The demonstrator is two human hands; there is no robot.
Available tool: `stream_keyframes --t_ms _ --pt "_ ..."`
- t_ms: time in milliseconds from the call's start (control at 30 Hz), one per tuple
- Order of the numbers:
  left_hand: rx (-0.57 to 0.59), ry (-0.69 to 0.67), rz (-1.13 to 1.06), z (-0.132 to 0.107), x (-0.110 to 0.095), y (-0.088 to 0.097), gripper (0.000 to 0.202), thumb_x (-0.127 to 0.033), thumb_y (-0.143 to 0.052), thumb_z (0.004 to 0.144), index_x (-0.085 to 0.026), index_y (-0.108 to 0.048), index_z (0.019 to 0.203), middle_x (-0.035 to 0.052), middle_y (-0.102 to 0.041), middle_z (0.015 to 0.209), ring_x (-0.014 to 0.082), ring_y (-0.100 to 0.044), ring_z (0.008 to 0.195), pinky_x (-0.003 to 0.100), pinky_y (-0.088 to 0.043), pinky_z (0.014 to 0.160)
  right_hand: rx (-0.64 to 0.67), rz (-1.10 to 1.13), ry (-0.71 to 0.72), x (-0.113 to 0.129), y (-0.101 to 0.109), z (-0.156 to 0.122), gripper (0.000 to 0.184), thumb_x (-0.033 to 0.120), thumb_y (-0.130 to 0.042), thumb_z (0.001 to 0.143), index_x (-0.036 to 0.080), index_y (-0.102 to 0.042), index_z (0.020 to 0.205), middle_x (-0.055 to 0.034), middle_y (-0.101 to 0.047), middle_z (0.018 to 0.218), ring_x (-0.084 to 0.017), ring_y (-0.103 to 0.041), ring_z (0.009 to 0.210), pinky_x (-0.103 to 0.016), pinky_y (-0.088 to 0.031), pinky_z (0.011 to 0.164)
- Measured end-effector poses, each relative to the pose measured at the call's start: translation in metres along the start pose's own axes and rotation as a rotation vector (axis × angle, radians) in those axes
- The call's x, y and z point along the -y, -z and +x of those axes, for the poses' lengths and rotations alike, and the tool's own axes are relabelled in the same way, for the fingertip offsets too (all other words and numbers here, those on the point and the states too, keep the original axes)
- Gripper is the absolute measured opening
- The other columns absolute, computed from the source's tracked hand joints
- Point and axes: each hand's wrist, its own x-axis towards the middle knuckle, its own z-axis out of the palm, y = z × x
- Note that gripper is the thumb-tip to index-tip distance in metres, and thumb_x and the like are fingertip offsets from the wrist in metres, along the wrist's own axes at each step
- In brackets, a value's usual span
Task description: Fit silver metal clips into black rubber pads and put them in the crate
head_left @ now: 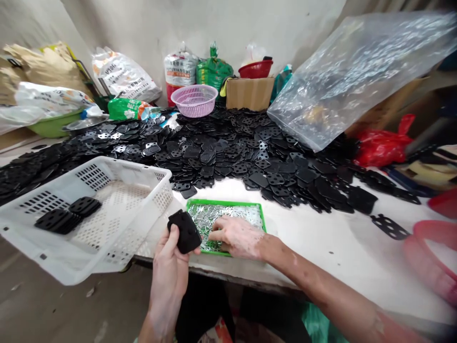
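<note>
My left hand [171, 262] is closed around a black plate [184, 231] with rounded corners and small holes, held tilted above the table edge. Just right of it, my right hand [235, 237] reaches down into a shallow green tray [263, 216]. Many small silvery metal pins [205, 214] lie loose in that tray. The right fingers are bent and drawn together among the pins; their tips are partly hidden, and I cannot make out what is between them.
A white plastic crate [150, 209] on the left holds two short stacks of black plates [59, 220]. Behind the tray spreads a big heap of black plates [214, 152]. A clear plastic bag [342, 81], a purple basket [194, 100] and a pink basin [428, 257] stand around it.
</note>
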Motion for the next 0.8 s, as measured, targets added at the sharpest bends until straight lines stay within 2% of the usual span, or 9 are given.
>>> stream_keyframes --t_ms 200,367,533,633,733,800 --pt "-0.034 0.039 0.027 0.000 0.004 0.003 0.031 -0.037 -0.074 0.076 -0.014 -0.069 0.096 0.0043 -0.068 0.083 0.0161 -0.063 0.064 0.023 -0.048 0.043 0.006 -0.063 -0.003 -0.002 -0.001 0.001 0.011 0.016 -0.057 0.090 0.017 -0.067 0.086 -0.0045 -0.062 0.084 -0.017 -0.054 0.080 -0.028 -0.037 0.062" --pt "-0.014 0.047 0.028 0.000 0.005 0.002 0.031 -0.037 -0.075 0.074 -0.015 -0.069 0.096 0.0042 -0.068 0.085 0.0176 -0.064 0.064 0.024 -0.048 0.042 0.035 -0.106 -0.012 -0.006 -0.001 -0.007 0.010 0.016 -0.058 0.087 0.016 -0.066 0.082 -0.0054 -0.062 0.083 -0.019 -0.054 0.082 -0.029 -0.039 0.067" --pt "-0.044 0.030 0.059 -0.003 0.005 0.000 0.029 -0.037 -0.074 0.076 -0.017 -0.069 0.097 0.0041 -0.068 0.090 0.0151 -0.063 0.066 0.022 -0.048 0.043 0.023 -0.168 -0.059 -0.005 -0.004 -0.008 0.012 0.007 -0.056 0.082 0.015 -0.064 0.087 -0.0065 -0.062 0.086 -0.021 -0.054 0.085 -0.031 -0.039 0.071" --pt "-0.047 0.033 0.080 -0.004 0.005 -0.001 0.030 -0.038 -0.073 0.077 -0.016 -0.069 0.097 0.0049 -0.067 0.093 0.0142 -0.061 0.069 0.020 -0.048 0.046 0.001 -0.171 -0.082 -0.008 -0.003 -0.010 0.010 0.012 -0.056 0.084 0.016 -0.063 0.089 -0.0064 -0.062 0.089 -0.021 -0.054 0.085 -0.032 -0.038 0.070" --pt "-0.043 0.021 0.090 -0.005 0.006 -0.002 0.029 -0.038 -0.073 0.078 -0.017 -0.069 0.098 0.0057 -0.066 0.098 0.0143 -0.059 0.072 0.020 -0.048 0.047 -0.013 -0.154 -0.046 -0.010 -0.003 -0.013 0.009 0.023 -0.057 0.089 0.019 -0.064 0.092 -0.0057 -0.062 0.092 -0.022 -0.054 0.089 -0.033 -0.037 0.072" --pt "-0.038 0.017 0.092 -0.004 0.007 -0.002 0.030 -0.038 -0.072 0.078 -0.018 -0.069 0.100 0.0061 -0.066 0.101 0.0149 -0.059 0.072 0.021 -0.048 0.046 -0.010 -0.153 -0.022 -0.011 -0.004 -0.015 0.009 0.025 -0.056 0.091 0.019 -0.063 0.091 -0.0055 -0.062 0.092 -0.022 -0.053 0.091 -0.034 -0.036 0.073"
